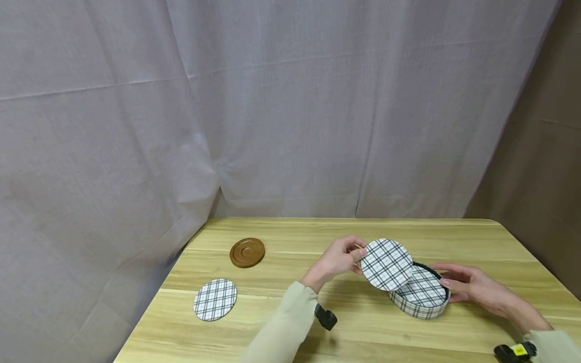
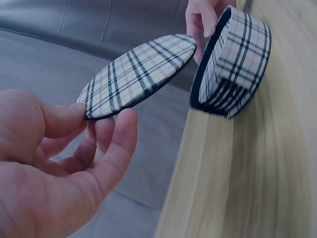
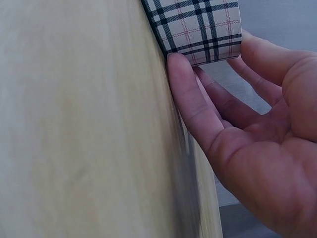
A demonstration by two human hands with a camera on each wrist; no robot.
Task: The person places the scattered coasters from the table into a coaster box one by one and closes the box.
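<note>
My left hand (image 1: 339, 258) pinches a round plaid coaster (image 1: 387, 264) by its edge, thumb on top and fingers below. The coaster is tilted and overlaps the near-left rim of a round, open-topped plaid holder (image 1: 419, 307) in the head view. In the left wrist view the coaster (image 2: 138, 74) is raised off the table, apart from the holder (image 2: 245, 54), whose side wall has a dark striped patch low down. My right hand (image 1: 476, 288) grips the holder's right side, thumb at the dark rim. Curled fingers (image 3: 190, 94) support its wall (image 3: 200, 27) in the right wrist view.
A second plaid coaster (image 1: 215, 299) lies flat at the table's left. Behind it is a round brown wooden coaster (image 1: 247, 252) with a recessed centre. The wood-grain table (image 1: 354, 333) meets a grey curtain (image 1: 290, 126) at its back edge.
</note>
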